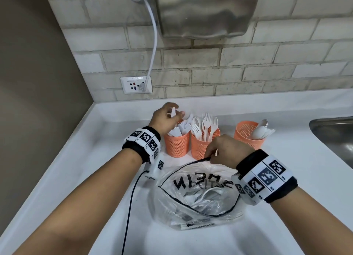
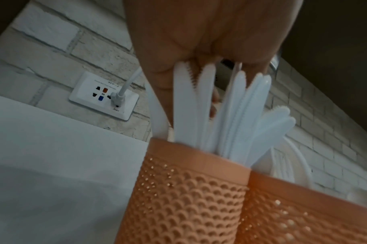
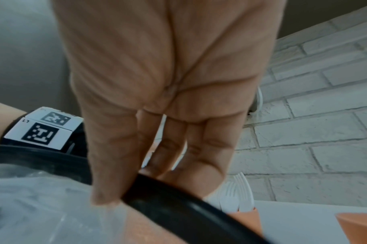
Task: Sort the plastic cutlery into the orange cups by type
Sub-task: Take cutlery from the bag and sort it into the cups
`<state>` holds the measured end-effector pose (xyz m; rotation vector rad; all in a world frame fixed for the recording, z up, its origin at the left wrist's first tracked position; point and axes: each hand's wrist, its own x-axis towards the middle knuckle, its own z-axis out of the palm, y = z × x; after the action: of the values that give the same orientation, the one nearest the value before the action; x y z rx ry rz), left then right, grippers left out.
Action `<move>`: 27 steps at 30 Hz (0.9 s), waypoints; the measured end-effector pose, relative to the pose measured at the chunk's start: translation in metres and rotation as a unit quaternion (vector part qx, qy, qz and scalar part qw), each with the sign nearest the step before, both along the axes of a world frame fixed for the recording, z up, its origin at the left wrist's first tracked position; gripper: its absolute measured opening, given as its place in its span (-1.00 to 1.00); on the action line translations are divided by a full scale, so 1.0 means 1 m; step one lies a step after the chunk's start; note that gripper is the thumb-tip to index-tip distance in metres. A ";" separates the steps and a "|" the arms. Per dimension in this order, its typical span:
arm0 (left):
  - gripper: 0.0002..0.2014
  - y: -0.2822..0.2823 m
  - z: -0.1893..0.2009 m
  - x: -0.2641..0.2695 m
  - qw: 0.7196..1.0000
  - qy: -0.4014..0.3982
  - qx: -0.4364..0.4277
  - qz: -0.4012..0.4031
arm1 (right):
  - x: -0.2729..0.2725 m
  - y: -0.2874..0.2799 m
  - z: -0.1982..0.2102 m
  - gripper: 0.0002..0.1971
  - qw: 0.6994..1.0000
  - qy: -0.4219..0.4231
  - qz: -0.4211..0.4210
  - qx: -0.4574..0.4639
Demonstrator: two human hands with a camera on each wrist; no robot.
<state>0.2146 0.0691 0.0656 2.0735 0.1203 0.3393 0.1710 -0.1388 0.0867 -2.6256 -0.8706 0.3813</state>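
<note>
Step in hand, by judgement: putting one knife into the knife cup. Left hand point(image 1: 166, 119) above the left cup point(image 1: 176, 144), fingers point(image 1: 180, 113) curled round a white knife point(image 1: 173, 112), pinching it near its top end. In the left wrist view, many knives point(image 2: 230, 115) standing upright directly below the fingertips, their serrated tips almost touching the palm; which one is the held knife, not possible to tell there. Just beside this cup, toward the right hand, the fork cup point(image 1: 204, 144) with forks point(image 1: 207, 125) standing tines up. Well apart to the right, the spoon cup point(image 1: 248, 134) with spoons point(image 1: 261, 130) leaning on its rim.

Right hand point(image 1: 227, 149) near the fork cup, thumb and fingers point(image 3: 107, 165) clenched on the black rim point(image 3: 178, 203) of the plastic bag point(image 1: 193, 195), holding the mouth open. Inside the bag, under the right wrist, more white cutlery point(image 1: 202, 197), tangled; types hard to tell through the wrinkled plastic.

Task seems well along, but not finished, since the bag is not empty.

Next move calls for: lowering the knife between the standing ones, then loosening the pinch. After that, reaching with the left hand into the open bag, taking one piece only, and checking its type before choosing a cup. Right hand's grip on the rim useful, otherwise the mouth of the bag probably collapses.
</note>
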 end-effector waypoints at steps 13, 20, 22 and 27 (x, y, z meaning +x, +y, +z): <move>-0.68 0.012 -0.038 -0.044 0.980 -0.041 -0.170 0.093 | -0.011 -0.004 -0.003 -0.74 0.999 0.001 -0.025 0.032; -0.64 0.015 -0.048 -0.037 0.989 0.085 0.106 -0.053 | -0.012 -0.004 -0.003 -0.75 0.999 0.002 -0.018 0.033; -0.78 0.016 -0.048 -0.038 0.990 0.052 0.130 -0.034 | -0.013 -0.004 -0.003 -0.75 0.999 0.002 -0.019 0.033; -0.82 0.018 -0.047 -0.049 0.991 0.046 0.127 -0.016 | -0.014 -0.003 -0.001 -0.75 0.999 -0.012 -0.013 0.030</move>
<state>0.1658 0.0873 0.0188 2.3423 0.1025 0.2482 0.1573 -0.1414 0.0855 -2.5882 -0.8417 0.3121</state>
